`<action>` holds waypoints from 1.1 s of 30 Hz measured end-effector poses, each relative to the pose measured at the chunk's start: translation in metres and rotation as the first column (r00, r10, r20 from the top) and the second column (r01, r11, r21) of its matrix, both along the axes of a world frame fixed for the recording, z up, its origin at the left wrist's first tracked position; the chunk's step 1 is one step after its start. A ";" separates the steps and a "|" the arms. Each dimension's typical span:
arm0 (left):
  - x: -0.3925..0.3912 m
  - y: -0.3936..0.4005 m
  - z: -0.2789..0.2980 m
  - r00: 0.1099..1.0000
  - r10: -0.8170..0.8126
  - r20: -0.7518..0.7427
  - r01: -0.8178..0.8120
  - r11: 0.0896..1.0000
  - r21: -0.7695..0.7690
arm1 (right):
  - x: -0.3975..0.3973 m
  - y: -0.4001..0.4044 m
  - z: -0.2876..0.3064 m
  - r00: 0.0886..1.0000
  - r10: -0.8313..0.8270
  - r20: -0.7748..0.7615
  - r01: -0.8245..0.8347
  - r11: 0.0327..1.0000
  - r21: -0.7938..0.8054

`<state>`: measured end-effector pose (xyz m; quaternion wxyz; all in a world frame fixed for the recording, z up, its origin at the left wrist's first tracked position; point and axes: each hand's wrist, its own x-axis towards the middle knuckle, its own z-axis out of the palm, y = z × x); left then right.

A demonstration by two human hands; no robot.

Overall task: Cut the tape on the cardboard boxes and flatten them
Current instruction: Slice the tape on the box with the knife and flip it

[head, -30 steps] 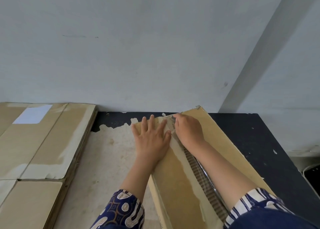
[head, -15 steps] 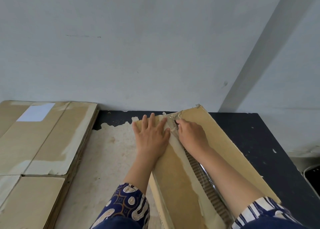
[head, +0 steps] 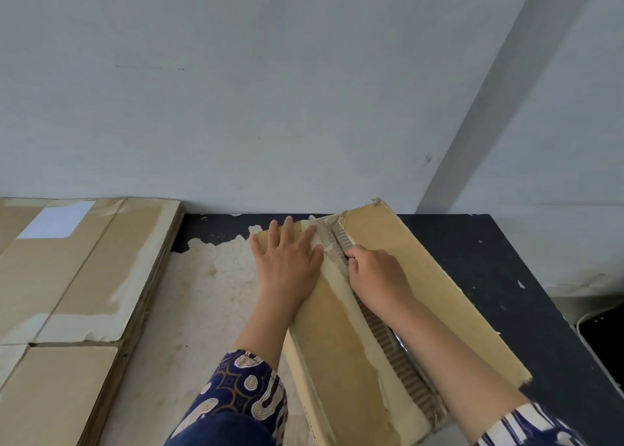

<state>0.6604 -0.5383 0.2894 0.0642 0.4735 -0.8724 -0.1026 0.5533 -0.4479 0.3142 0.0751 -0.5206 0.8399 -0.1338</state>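
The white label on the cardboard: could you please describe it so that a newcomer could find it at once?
Start at the worn black table and look to its far left, where flattened brown cardboard boxes lie stacked. The rectangular white paper label sits on the top sheet's far corner, the only clean white patch there.

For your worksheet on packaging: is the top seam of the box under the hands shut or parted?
Parted. A gap runs between the two top flaps of the box, baring corrugated edges; the right hand sits in it.

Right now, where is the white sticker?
In the head view, the white sticker sits far left, on the flattened cardboard stack against the wall, left of both hands.
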 end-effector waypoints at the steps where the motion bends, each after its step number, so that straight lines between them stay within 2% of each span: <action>1: 0.000 0.000 0.000 1.000 0.000 -0.001 0.000 1.000 0.003 | 0.001 0.006 0.000 1.000 -0.003 0.008 0.003 1.000 0.003; 6: 0.000 0.003 0.006 1.000 -0.016 0.017 0.016 0.999 0.031 | 0.004 0.034 0.001 0.999 -0.001 0.044 0.002 1.000 -0.016; 11: 0.001 0.025 0.012 0.991 -0.127 0.043 0.131 0.987 -0.095 | 0.005 0.056 0.004 0.998 0.037 0.055 -0.036 0.999 -0.032; 14: 0.006 0.056 0.006 0.993 -0.104 0.051 0.102 0.994 0.041 | 0.006 0.057 0.005 0.997 0.036 0.075 -0.033 0.999 -0.039; 16: 0.009 0.064 0.003 0.991 -0.092 0.092 0.086 0.994 0.070 | 0.007 0.058 0.007 0.996 0.033 0.079 -0.031 0.999 -0.022; 33: 0.007 0.064 0.002 0.998 -0.030 0.056 0.029 0.999 0.018 | 0.015 0.135 0.008 0.989 0.030 0.147 -0.028 0.999 -0.020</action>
